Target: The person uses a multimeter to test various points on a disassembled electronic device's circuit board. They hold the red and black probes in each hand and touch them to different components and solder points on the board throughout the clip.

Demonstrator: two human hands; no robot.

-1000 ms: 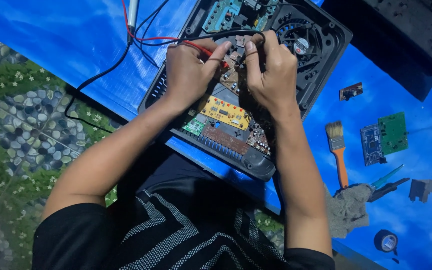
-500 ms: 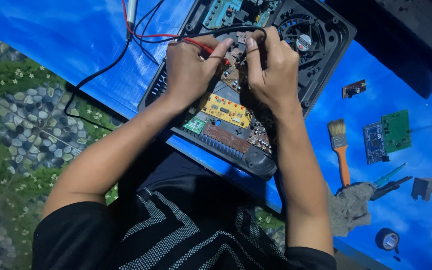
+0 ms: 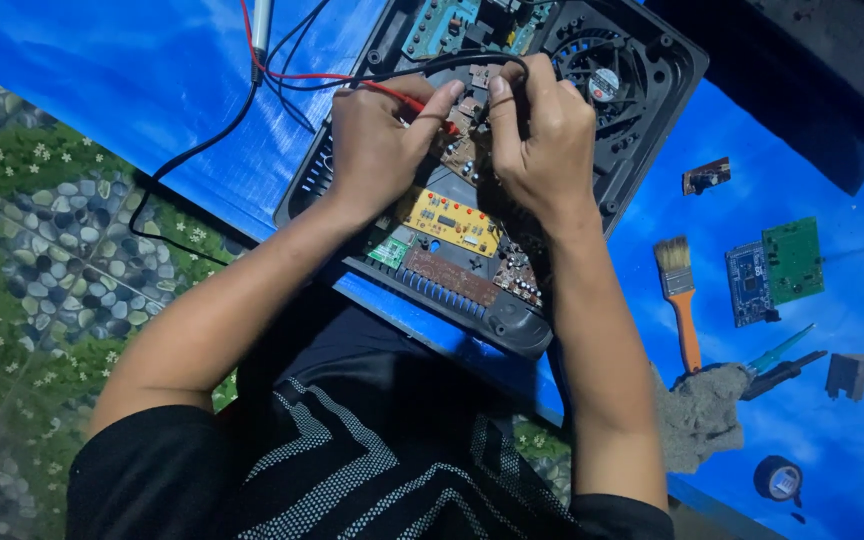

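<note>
Hands unchanged since the earlier frames. Left hand [image 3: 377, 145] pinches the red probe [image 3: 407, 98] and right hand [image 3: 542, 140] the black lead [image 3: 452, 65], tips meeting on the board [image 3: 462, 150] inside the open casing [image 3: 642, 120] at the bench's middle, for steady contact.

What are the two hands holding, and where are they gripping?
Left hand pinches a red test probe near its tip; right hand grips a black probe, mostly hidden, over the circuit board.

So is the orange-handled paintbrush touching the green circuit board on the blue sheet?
Apart. The head view shows the paintbrush lying left of the green circuit board, with a bluish board and bare blue sheet between them.
</note>
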